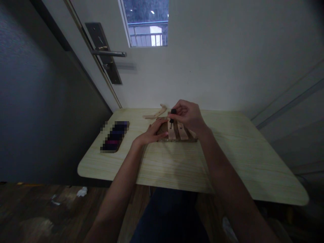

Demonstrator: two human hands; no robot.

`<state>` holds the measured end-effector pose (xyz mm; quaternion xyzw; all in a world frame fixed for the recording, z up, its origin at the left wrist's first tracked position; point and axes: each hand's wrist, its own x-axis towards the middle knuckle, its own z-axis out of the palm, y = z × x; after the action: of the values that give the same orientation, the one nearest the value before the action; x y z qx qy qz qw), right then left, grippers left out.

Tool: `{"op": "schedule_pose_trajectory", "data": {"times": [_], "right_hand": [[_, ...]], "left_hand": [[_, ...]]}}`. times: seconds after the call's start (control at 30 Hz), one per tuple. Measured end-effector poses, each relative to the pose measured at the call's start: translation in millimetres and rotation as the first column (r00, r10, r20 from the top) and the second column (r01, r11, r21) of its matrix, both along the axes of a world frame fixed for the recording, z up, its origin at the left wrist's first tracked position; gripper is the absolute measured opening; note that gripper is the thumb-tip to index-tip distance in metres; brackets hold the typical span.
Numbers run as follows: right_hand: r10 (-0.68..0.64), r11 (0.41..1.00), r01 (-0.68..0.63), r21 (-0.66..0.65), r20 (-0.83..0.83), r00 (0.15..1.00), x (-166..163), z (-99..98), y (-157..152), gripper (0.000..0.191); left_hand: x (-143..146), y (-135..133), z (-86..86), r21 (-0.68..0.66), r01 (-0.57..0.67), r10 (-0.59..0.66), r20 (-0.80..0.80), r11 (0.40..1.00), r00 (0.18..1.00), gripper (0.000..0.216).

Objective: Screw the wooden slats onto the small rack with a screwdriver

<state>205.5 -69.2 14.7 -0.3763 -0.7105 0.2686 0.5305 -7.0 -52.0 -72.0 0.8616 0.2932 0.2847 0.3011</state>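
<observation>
A brown wooden board (177, 134) with pale wooden slats across it lies near the far side of the light wooden table (177, 162). My left hand (154, 131) rests flat on the board's left end, fingers stretched out. Above the board my right hand (187, 114) pinches a small black-handled tool (172, 114). The tool's tip points down at one pale slat. Two loose pale slats (155, 113) lie just behind the board.
A dark blurred-out object (115, 136) lies on the table's left part. Behind the table stands a white wall, and a door with a metal handle (108, 53) at the left. My legs are under the table's near edge.
</observation>
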Motion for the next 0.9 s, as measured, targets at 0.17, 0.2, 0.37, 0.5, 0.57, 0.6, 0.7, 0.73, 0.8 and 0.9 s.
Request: {"op": "schedule_pose_trajectory", "data": {"times": [0.17, 0.2, 0.37, 0.5, 0.57, 0.6, 0.7, 0.73, 0.8, 0.9], "right_hand": [[-0.036, 0.998, 0.033, 0.044, 0.051, 0.998, 1.0, 1.5, -0.3, 0.033], [-0.031, 0.997, 0.026, 0.068, 0.067, 0.997, 1.2, 2.4, -0.8, 0.032], [0.035, 0.995, -0.045, 0.092, 0.103, 0.994, 2.9, 5.2, -3.8, 0.018], [0.011, 0.997, -0.017, 0.071, 0.085, 0.996, 6.6, 2.2, -4.2, 0.025], [0.051, 0.997, -0.054, 0.061, 0.046, 0.998, 8.1, -0.5, -3.1, 0.027], [0.076, 0.996, -0.077, 0.055, 0.019, 0.997, 8.4, -1.5, -2.3, 0.028], [0.13, 0.991, -0.129, 0.031, -0.056, 0.99, 7.6, -2.3, -0.1, 0.025], [0.125, 0.992, -0.124, 0.025, -0.069, 0.99, 6.8, -1.7, 0.6, 0.022], [0.076, 0.997, -0.075, 0.018, -0.07, 0.995, 5.2, 0.0, 1.3, 0.019], [-0.056, 0.998, 0.056, 0.037, -0.011, 0.998, 3.7, 2.3, 1.4, 0.028]], "left_hand": [[-0.3, 1.7, -3.0, 0.0, -0.013, 0.013, 0.007, 1.0, 1.0, 0.068], [-0.2, 1.9, -3.3, 0.006, -0.01, 0.01, 0.011, 1.0, 1.0, 0.067], [1.2, 1.8, -2.0, 0.038, 0.013, -0.014, 0.019, 0.999, 1.0, 0.065], [2.1, 0.7, -0.5, 0.025, 0.009, -0.01, 0.016, 1.0, 1.0, 0.062], [2.3, 0.1, 0.4, 0.017, 0.001, -0.001, 0.001, 1.0, 1.0, 0.062], [2.3, -0.2, 0.9, 0.015, -0.004, 0.004, -0.011, 1.0, 1.0, 0.062], [2.1, -0.9, 2.0, 0.019, -0.012, 0.013, -0.035, 1.0, 0.999, 0.063], [2.0, -1.1, 2.2, 0.02, -0.013, 0.014, -0.033, 1.0, 0.999, 0.063], [1.8, -1.8, 2.3, 0.011, -0.015, 0.015, -0.024, 1.0, 1.0, 0.063], [1.8, -3.0, 2.2, -0.015, -0.027, 0.027, -0.021, 1.0, 0.999, 0.063]]}}
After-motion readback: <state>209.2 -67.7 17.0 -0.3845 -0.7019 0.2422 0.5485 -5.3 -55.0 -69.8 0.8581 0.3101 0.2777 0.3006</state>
